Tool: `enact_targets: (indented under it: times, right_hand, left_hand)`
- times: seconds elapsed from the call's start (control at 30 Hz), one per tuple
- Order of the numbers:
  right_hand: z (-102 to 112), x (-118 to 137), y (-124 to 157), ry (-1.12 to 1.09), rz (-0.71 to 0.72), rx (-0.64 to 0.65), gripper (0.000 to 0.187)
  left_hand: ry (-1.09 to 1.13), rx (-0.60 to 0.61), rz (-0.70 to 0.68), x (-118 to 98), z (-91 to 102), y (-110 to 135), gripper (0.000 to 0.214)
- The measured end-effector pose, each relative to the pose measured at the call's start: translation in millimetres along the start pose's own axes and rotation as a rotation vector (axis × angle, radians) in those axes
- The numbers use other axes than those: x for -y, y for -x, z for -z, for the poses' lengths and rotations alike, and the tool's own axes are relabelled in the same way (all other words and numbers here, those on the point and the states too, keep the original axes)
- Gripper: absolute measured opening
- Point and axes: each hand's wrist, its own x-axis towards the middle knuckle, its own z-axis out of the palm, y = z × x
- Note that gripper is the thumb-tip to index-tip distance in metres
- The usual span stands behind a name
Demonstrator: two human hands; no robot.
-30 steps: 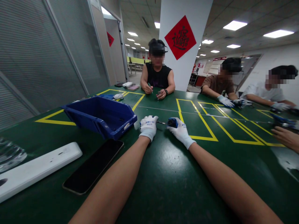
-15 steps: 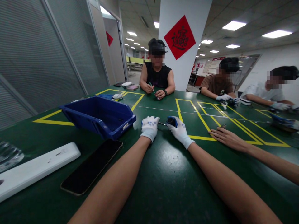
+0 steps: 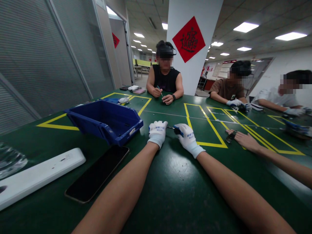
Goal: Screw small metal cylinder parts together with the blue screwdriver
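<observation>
My left hand (image 3: 157, 131), in a white glove with blue print, is closed over something small that its fingers hide. Facing it, my right hand (image 3: 187, 136), gloved the same way, is wrapped round what looks like a screwdriver. The screwdriver's thin dark shaft (image 3: 171, 128) spans the gap between the hands and reaches the left fingers. Most of its handle is covered by the right hand. Both hands are low over the green table (image 3: 168, 188), in front of a blue bin (image 3: 122, 131).
Left of my arms lie a black phone (image 3: 97, 174) and a long white object (image 3: 44, 175). A bare hand (image 3: 246, 140) reaches in from the right, beside a small dark metallic piece (image 3: 231, 136). Yellow tape (image 3: 212, 144) marks the table. A person (image 3: 165, 78) sits opposite; others sit right.
My right hand has turned, and the round black end seen at its fingers is now hidden. The bare hand at right has shifted rightward, with the dark metallic piece showing more.
</observation>
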Motion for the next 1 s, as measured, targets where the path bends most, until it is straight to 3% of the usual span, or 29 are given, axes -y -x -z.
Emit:
enact_targets:
  times: [0.13, 0.23, 0.37, 0.57, 0.83, 1.0]
  right_hand:
    - [1.5, -6.3, -1.4, 0.171, 0.132, 0.196, 0.045]
    - [1.0, -9.9, -2.3, 0.196, 0.159, 0.236, 0.044]
    - [0.1, -10.9, -2.5, 0.124, 0.083, 0.124, 0.043]
    - [0.1, -6.1, -1.7, -0.166, -0.178, -0.047, 0.032]
    - [-0.5, -3.2, -4.5, -0.381, -0.398, -0.025, 0.032]
    - [-0.6, -2.3, -6.1, -0.484, -0.474, -0.084, 0.033]
  left_hand:
    - [-0.029, -0.001, -0.028, -2.4, 5.8, 1.9, 0.033]
    - [-0.027, 0.000, -0.031, -3.6, 6.1, 1.9, 0.031]
    - [-0.026, -0.020, -0.003, -3.3, 1.8, 0.4, 0.032]
    - [-0.005, -0.017, 0.029, 1.5, 2.1, 1.1, 0.035]
    - [-0.022, 0.005, 0.000, -0.8, 4.7, 1.8, 0.036]
    - [-0.055, 0.004, -0.002, 2.2, 0.9, -1.3, 0.035]
